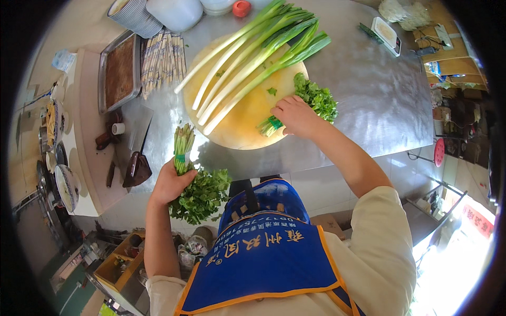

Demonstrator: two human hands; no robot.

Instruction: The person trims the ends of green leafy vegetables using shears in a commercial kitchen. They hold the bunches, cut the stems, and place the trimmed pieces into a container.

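Hands are busy with two bunches of herbs at the near edge of the steel desk (379, 100). At about seven o'clock the left hand (169, 184) is closed around a bunch of coriander (203, 192), cut stems up and leaves hanging below the desk edge. Farther in, near the centre, the right hand (295, 117) is closed over a second bunch (315, 100) lying on the right rim of the round chopping board (240, 118), its banded stems pointing at the person. Beyond it, toward twelve o'clock, long spring onions (253, 55) lie across the board. A cleaver (138, 160) rests at nine o'clock. The step looks like laying out greens for cutting; bringing the left bunch onto the board would call for a lift over the desk edge.
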